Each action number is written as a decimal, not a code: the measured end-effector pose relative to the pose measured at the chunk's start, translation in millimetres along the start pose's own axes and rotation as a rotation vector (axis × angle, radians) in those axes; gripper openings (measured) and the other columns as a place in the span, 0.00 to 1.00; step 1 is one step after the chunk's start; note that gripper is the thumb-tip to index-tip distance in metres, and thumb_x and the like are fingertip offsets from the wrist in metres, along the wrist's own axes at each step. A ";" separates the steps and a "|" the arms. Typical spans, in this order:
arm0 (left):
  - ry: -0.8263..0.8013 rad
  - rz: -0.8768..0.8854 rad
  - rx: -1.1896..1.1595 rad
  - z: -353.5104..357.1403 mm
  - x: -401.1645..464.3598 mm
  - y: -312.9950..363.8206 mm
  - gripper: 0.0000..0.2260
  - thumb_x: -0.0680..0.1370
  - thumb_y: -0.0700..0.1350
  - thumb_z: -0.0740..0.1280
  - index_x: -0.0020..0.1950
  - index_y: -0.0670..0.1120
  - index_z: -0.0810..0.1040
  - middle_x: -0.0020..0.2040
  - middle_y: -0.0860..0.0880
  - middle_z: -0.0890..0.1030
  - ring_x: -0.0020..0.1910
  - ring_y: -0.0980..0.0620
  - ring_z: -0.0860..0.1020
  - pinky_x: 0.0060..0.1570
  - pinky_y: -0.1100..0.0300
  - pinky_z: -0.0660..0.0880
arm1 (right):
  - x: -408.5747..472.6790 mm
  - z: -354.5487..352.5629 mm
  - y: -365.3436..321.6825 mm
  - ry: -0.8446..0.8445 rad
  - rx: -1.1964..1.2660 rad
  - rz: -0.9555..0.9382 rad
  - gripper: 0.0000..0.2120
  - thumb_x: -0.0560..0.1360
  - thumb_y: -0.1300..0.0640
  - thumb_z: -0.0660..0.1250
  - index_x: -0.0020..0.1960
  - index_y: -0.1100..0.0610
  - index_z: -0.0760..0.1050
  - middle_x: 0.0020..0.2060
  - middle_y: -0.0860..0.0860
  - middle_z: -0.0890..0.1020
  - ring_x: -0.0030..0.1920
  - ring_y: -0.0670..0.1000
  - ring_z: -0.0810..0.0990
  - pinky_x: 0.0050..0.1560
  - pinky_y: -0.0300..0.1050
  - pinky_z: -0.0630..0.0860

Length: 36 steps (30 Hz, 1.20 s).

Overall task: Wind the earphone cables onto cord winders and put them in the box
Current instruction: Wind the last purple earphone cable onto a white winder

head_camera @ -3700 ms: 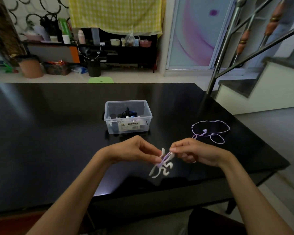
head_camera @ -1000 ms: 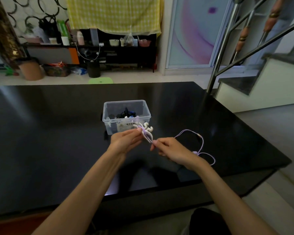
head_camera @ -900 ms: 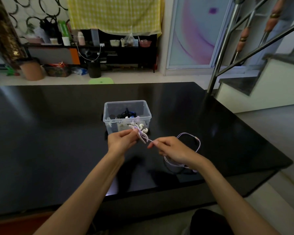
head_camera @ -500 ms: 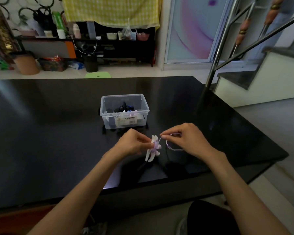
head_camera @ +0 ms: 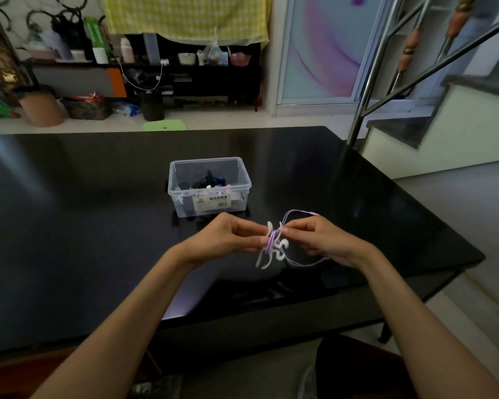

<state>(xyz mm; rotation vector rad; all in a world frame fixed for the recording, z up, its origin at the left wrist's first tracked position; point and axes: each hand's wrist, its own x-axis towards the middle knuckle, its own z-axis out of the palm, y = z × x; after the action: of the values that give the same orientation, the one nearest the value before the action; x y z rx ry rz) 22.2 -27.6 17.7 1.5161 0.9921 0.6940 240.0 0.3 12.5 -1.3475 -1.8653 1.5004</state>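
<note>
- Both hands are up above the near part of the black worktop [head_camera: 98, 226], closer to its right edge than its left.
- Left hand [head_camera: 228, 240] pinches the white cord winder [head_camera: 271, 251] at its middle, fingertips curled in on it. So that grip is closed on the winder.
- The winder is a curly-armed white thing, tilted, with a few turns of purple cable already round its waist.
- Right hand [head_camera: 320, 240] pinches the purple earphone cable [head_camera: 300, 213] right next to the winder, thumb and forefinger closed on the strand.
- The loose cable loops out behind the right hand and then trails under it, hanging just over the worktop. Can't tell if it actually touches the surface.
- The clear plastic box [head_camera: 210, 187] sits on the worktop beyond the hands, about mid-depth and well apart from them. No lid on, label on the near wall, and some dark and white bits already inside, too small to make out.
</note>
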 end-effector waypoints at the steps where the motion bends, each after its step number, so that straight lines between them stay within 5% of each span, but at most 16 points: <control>1: 0.036 0.017 -0.025 2.8 0.6 0.2 0.14 0.75 0.38 0.68 0.60 0.39 0.79 0.53 0.45 0.84 0.52 0.53 0.82 0.49 0.66 0.77 | 1.8 0.6 0.4 0.044 0.017 0.003 0.09 0.76 0.50 0.65 0.50 0.50 0.82 0.31 0.45 0.76 0.28 0.40 0.67 0.29 0.34 0.61; 5: 0.310 0.042 -0.233 15.8 10.6 -2.8 0.13 0.75 0.37 0.68 0.59 0.37 0.78 0.49 0.46 0.84 0.45 0.57 0.83 0.46 0.67 0.79 | 10.4 12.3 0.0 0.315 -0.062 -0.086 0.12 0.78 0.51 0.63 0.50 0.56 0.83 0.33 0.49 0.78 0.32 0.41 0.73 0.33 0.35 0.67; 7: 0.434 0.000 -0.437 17.3 16.8 -4.9 0.11 0.76 0.37 0.67 0.58 0.37 0.79 0.45 0.46 0.85 0.41 0.58 0.83 0.41 0.69 0.78 | 17.4 24.3 1.4 0.426 -0.252 -0.175 0.14 0.79 0.54 0.62 0.44 0.62 0.81 0.32 0.53 0.78 0.35 0.45 0.73 0.40 0.45 0.70; 11: 0.516 -0.074 -0.807 14.5 21.6 -7.3 0.07 0.77 0.39 0.66 0.53 0.40 0.80 0.43 0.48 0.85 0.41 0.57 0.84 0.40 0.69 0.79 | 22.5 48.6 -4.1 0.413 -0.406 -0.226 0.15 0.79 0.48 0.60 0.43 0.54 0.81 0.32 0.50 0.79 0.35 0.48 0.76 0.41 0.48 0.71; 15: 0.628 -0.094 -0.719 12.1 18.2 -12.0 0.06 0.77 0.42 0.67 0.51 0.42 0.81 0.46 0.48 0.84 0.40 0.58 0.83 0.38 0.69 0.78 | 21.6 53.3 -11.4 0.406 -0.474 -0.233 0.12 0.79 0.49 0.60 0.44 0.50 0.80 0.28 0.44 0.77 0.32 0.43 0.74 0.37 0.42 0.70; 19: 0.790 -0.103 -0.711 6.2 18.8 -18.4 0.08 0.76 0.42 0.69 0.52 0.39 0.80 0.45 0.46 0.83 0.44 0.55 0.82 0.36 0.70 0.78 | 20.4 52.6 -14.5 0.330 -0.468 -0.217 0.11 0.79 0.53 0.61 0.51 0.52 0.82 0.39 0.46 0.82 0.37 0.41 0.77 0.40 0.37 0.72; 22: 0.839 -0.088 -0.447 0.9 20.5 -25.9 0.05 0.75 0.44 0.70 0.45 0.42 0.81 0.39 0.48 0.84 0.41 0.54 0.82 0.36 0.68 0.78 | 17.0 56.4 -18.5 0.230 -0.394 -0.226 0.10 0.78 0.51 0.62 0.52 0.50 0.82 0.43 0.46 0.85 0.43 0.43 0.81 0.45 0.40 0.75; 24: 0.759 -0.079 -0.155 -1.3 18.9 -28.5 0.05 0.73 0.46 0.72 0.45 0.45 0.82 0.38 0.50 0.84 0.41 0.54 0.82 0.40 0.62 0.79 | 14.1 52.6 -22.0 0.211 -0.341 -0.219 0.10 0.77 0.48 0.63 0.50 0.47 0.82 0.38 0.44 0.84 0.41 0.44 0.81 0.44 0.45 0.77; 27: 0.481 -0.109 0.014 -5.3 15.1 -23.2 0.04 0.73 0.44 0.72 0.46 0.46 0.82 0.44 0.46 0.84 0.43 0.55 0.81 0.47 0.57 0.78 | 7.8 36.6 -26.0 0.203 -0.290 -0.197 0.09 0.77 0.52 0.65 0.44 0.50 0.83 0.26 0.43 0.78 0.30 0.39 0.73 0.36 0.38 0.70; 36: -0.092 -0.166 0.311 -13.6 4.1 -3.3 0.10 0.75 0.43 0.70 0.55 0.46 0.82 0.49 0.44 0.84 0.43 0.57 0.79 0.47 0.64 0.78 | -10.0 2.6 -23.6 0.038 -0.269 -0.109 0.07 0.66 0.54 0.77 0.41 0.57 0.84 0.30 0.47 0.81 0.31 0.41 0.76 0.32 0.32 0.71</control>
<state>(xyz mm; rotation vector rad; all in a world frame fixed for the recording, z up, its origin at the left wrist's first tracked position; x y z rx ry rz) 11.8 -17.5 16.7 1.6929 1.1798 0.3599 232.4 -8.7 35.4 -1.3523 -2.1373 1.1952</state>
